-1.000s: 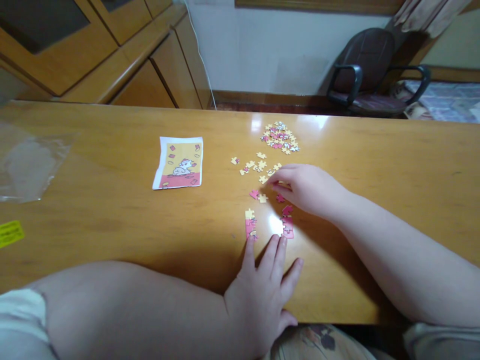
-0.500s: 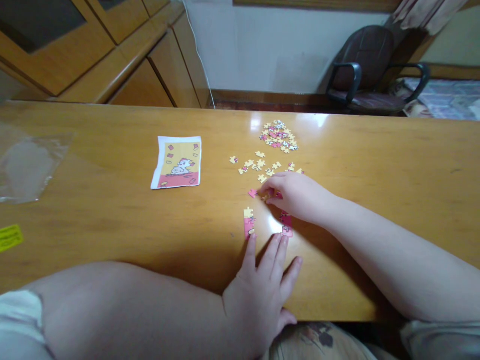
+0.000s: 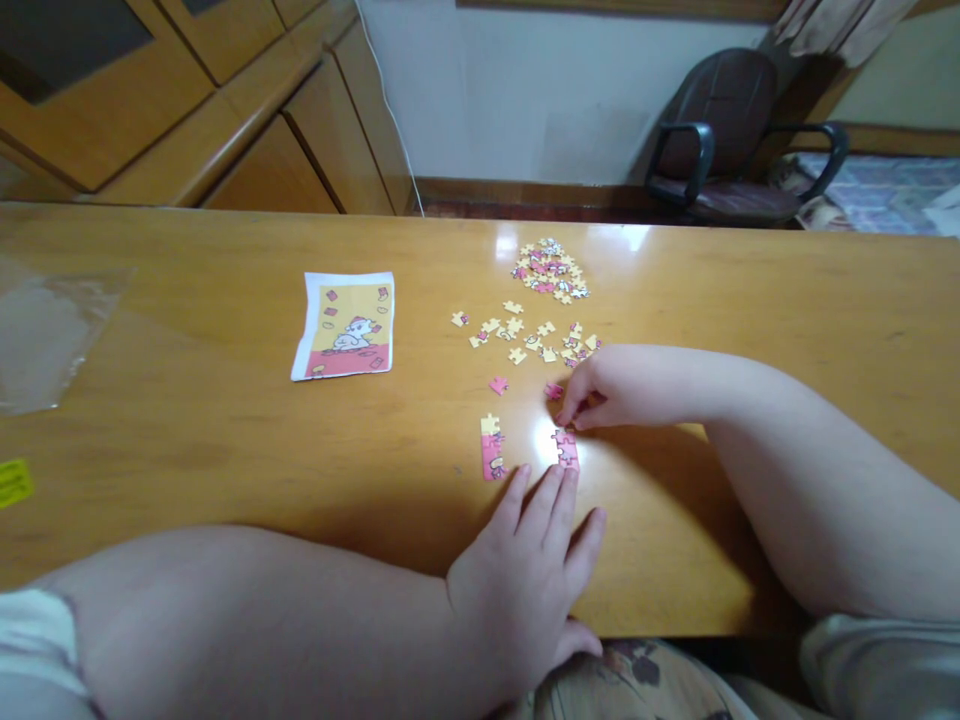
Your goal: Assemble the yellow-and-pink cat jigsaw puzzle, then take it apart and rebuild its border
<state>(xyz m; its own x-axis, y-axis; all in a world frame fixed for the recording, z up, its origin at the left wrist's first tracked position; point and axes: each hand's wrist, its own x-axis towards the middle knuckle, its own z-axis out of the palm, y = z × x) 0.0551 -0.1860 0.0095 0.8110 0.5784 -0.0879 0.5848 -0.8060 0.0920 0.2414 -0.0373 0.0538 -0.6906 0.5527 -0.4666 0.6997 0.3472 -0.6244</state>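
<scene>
My left hand point(image 3: 529, 575) lies flat with fingers spread. Its middle fingertips touch the lower edge of a joined pink puzzle strip point(image 3: 567, 452). My right hand point(image 3: 611, 390) is pinched just above the top of that strip, on a small puzzle piece that its fingers mostly hide. To the left stands another joined strip point(image 3: 492, 448), yellow at the top and pink below. Two loose pink pieces lie farther up, one pink piece point(image 3: 498, 385) on the left and another pink piece point(image 3: 553, 391) beside my right fingertips.
Several loose yellow pieces point(image 3: 514, 325) are scattered beyond my hands, with a heap of mixed pieces point(image 3: 551, 272) behind them. A picture sheet point(image 3: 351, 325) lies to the left. Farther left are a clear plastic bag point(image 3: 45, 340) and a yellow label point(image 3: 13, 483).
My right hand has moved right and toward me, from among the loose pieces to the top of the right-hand pink strip. My left hand stays nearly in place.
</scene>
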